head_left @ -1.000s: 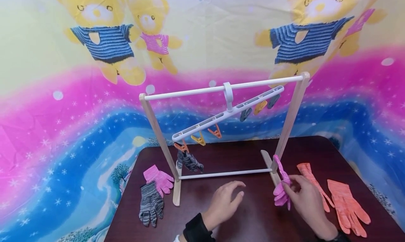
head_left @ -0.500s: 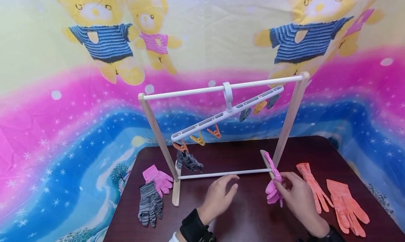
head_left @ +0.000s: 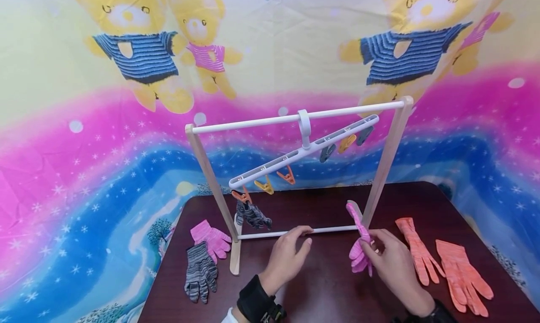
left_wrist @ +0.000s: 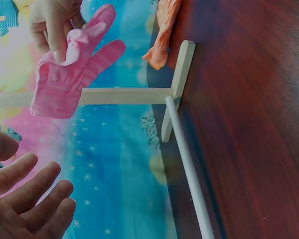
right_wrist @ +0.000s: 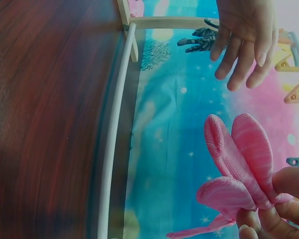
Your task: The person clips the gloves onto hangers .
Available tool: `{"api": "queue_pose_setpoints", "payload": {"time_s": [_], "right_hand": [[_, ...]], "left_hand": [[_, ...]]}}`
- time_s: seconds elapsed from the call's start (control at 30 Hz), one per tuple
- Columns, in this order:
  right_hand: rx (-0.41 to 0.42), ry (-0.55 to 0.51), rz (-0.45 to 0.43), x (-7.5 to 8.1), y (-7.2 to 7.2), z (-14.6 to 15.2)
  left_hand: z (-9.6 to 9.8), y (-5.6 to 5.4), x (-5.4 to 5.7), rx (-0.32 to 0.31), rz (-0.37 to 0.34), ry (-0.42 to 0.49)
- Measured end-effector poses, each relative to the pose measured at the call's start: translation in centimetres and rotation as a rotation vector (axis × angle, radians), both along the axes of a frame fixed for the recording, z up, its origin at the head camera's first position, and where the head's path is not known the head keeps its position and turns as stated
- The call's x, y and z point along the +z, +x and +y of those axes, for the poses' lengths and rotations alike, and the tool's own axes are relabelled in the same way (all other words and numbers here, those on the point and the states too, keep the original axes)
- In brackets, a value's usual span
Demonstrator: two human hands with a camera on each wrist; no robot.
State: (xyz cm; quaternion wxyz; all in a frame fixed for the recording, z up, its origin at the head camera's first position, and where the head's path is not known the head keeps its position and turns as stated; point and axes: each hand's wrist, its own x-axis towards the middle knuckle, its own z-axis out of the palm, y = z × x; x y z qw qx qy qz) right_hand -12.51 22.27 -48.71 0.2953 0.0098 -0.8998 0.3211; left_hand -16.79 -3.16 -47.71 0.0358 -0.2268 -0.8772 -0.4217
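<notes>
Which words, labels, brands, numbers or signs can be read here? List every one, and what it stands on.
None can be read.
Pink glove in the right hand: no lettering visible.
Hanger: no lettering visible.
Backdrop: pictures only.
Black wristband: any marking is too small to read.

Your right hand (head_left: 392,259) covers part of the pink glove (head_left: 361,237) it pinches; in your left wrist view, that glove hides a stretch of wooden post (left_wrist: 129,95), the top edge cuts off an orange glove (left_wrist: 164,37), and the left and bottom edges crop your left hand (left_wrist: 20,211).
</notes>
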Motion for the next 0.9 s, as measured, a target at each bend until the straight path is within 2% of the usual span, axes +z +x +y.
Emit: {"api": "queue_pose_setpoints", "payload": {"time_s": [0.23,0.47,0.9], "right_hand": [[0.013,-0.012,-0.017,0.3,0.0,-0.7],[0.042,-0.017,0.006,-0.1,-0.5,-0.9],[0.048,-0.003,-0.032,-0.1,-1.3,-1.3]], "left_hand": [[-0.5,-0.2,0.4,0.013,-0.010,0.034],[-0.9,-0.4,0.6,0.016,-0.017,0.042],[-1.3,-0.9,1.1,0.052,-0.012,0.098]]}}
